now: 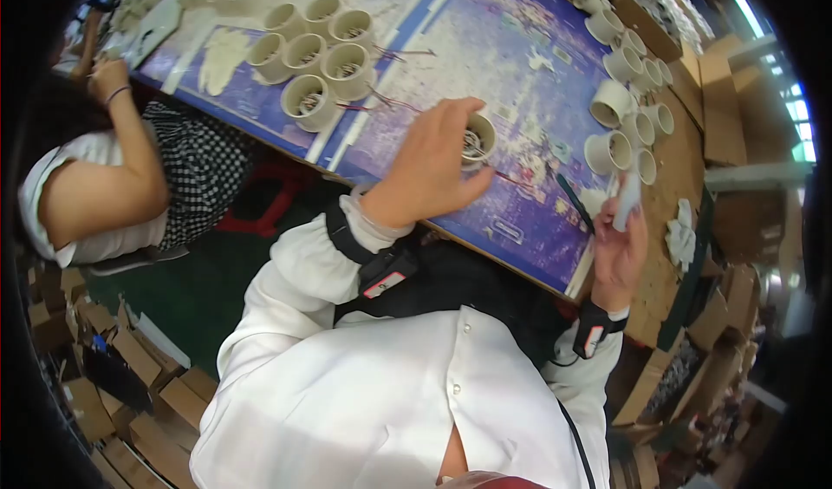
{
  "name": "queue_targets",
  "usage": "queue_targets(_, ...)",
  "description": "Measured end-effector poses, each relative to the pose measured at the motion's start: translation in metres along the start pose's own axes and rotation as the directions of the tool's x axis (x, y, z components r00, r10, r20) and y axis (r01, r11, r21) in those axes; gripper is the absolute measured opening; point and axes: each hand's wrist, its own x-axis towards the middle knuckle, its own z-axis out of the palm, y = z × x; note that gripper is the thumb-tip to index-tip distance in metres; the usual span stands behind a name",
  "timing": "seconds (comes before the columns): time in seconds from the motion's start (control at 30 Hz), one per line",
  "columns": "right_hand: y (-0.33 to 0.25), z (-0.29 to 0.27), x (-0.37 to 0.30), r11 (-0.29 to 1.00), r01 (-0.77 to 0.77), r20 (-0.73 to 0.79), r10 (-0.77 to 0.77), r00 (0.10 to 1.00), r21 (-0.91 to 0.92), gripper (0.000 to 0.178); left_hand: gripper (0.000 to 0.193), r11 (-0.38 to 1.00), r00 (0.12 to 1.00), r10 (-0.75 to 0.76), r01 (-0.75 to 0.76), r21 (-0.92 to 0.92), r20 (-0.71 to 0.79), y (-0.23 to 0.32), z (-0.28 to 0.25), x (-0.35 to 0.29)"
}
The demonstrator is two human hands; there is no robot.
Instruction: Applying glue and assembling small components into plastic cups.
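My left hand (433, 159) curves around the left side of a white round cup-shaped housing (485, 133), its thumb on the near side and its fingers on the far side. Metal parts show inside the housing, and a thin reddish wire (513, 179) trails from it across the table. At the table's right front, my right hand (620, 251) is closed with a pale, thin, flat piece (627, 201) upright between its fingers. A slim dark green stick-like tool (572, 201) reaches from beside those fingers; whether they grip it too, I cannot tell.
Several filled housings with wires (305, 51) stand together at the left. More white housings (608, 103) line the right side of the worn blue-purple table (468, 51). A co-worker (95, 177) sits at the left. Cardboard boxes (143, 385) lie about the floor.
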Motion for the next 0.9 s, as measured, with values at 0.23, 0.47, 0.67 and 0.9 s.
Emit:
queue_targets(0.23,0.0,-0.017,0.001,0.995,0.097,-0.032,-0.097,0.995,-0.006,0.047,0.061,0.996,1.0,0.022,-0.024,0.092,0.018,-0.009,-0.027,-0.01)
queue_targets(0.47,-0.001,-0.024,-0.002,0.997,0.079,-0.061,-0.078,0.995,0.023,0.044,0.063,0.813,0.997,0.035,0.012,0.582,-0.07,-0.01,-0.077,-0.027)
queue_targets(0.67,-0.004,-0.036,-0.009,0.984,0.123,-0.053,-0.13,0.99,-0.131,0.042,0.076,0.756,0.974,-0.034,0.173,0.631,-0.226,-0.033,-0.076,-0.033)
queue_targets(0.9,-0.016,-0.08,-0.031,0.936,0.129,-0.176,-0.194,0.965,-0.327,0.039,0.089,0.81,0.969,0.012,0.135,0.571,-0.247,-0.065,-0.074,-0.013)
